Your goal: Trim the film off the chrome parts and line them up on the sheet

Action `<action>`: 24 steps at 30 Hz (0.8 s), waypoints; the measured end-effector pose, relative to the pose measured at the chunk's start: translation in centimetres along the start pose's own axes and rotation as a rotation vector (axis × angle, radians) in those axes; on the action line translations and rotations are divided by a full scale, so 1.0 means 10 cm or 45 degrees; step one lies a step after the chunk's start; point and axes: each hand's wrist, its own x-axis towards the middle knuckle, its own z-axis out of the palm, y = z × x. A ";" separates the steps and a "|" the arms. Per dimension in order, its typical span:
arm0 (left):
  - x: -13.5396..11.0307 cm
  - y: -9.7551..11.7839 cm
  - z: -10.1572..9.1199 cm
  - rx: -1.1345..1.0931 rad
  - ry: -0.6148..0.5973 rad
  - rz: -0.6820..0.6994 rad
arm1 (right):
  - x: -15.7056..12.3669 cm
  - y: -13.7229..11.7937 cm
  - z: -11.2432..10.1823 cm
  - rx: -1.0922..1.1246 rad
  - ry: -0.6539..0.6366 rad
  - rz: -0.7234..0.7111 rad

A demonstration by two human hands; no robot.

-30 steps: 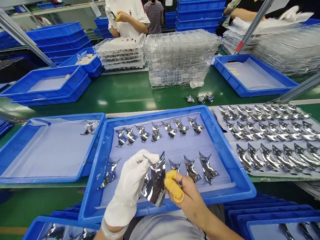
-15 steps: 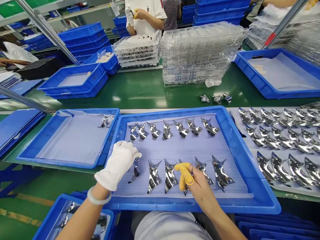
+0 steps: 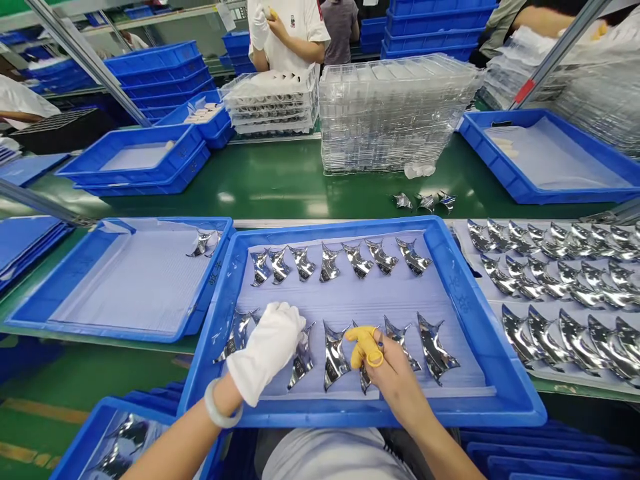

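Observation:
Shiny chrome-plated curved parts with pointed corners lie in two rows in a blue tray (image 3: 373, 415) lined with white sheet. My left hand (image 3: 270, 350), in a white glove, is over the near row's left side. Its fingers are bent closed at the upper edge of a chrome part (image 3: 301, 365), partly hiding it. Left of the glove lies another chrome part (image 3: 239, 337). My right hand (image 3: 383, 360), with yellow finger cots, is curled closed over a chrome part (image 3: 365, 380) in the same row. The glove and fingers hide what the fingertips hold.
A lined tray (image 3: 125, 280) with a chrome part stands to the left. Rows of chrome parts (image 3: 565, 287) lie on the right. Clear plastic trays (image 3: 390, 120) are stacked across the green bench (image 3: 270, 180). Another person (image 3: 290, 40) works behind it.
My left hand has moved right from the leftmost near-row part to the one beside it. That leftmost part now lies uncovered in the tray. My right hand stays over the same part.

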 end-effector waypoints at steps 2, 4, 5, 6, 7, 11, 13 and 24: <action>0.00 -0.01 -0.12 -0.103 0.063 -0.006 | 0.00 -0.02 0.01 -0.010 0.003 -0.017; -0.03 0.02 -0.24 -0.233 0.135 0.001 | 0.00 -0.05 0.05 0.022 -0.011 -0.004; -0.06 0.06 -0.28 -0.372 0.196 -0.005 | 0.00 -0.08 0.08 0.067 -0.029 0.022; -0.09 0.12 -0.30 -0.555 0.263 -0.021 | -0.01 -0.11 0.11 0.130 -0.058 0.056; -0.12 0.19 -0.30 -0.807 0.347 -0.053 | -0.02 -0.14 0.14 0.212 -0.096 0.099; -0.20 0.45 -0.11 -1.546 0.555 -0.168 | -0.11 -0.28 0.23 0.589 -0.262 0.246; -0.20 0.52 -0.01 -1.683 0.551 -0.205 | -0.15 -0.34 0.23 0.645 -0.256 0.257; -0.27 0.66 -0.07 -1.630 0.536 -0.443 | -0.24 -0.45 0.16 0.084 0.071 -0.334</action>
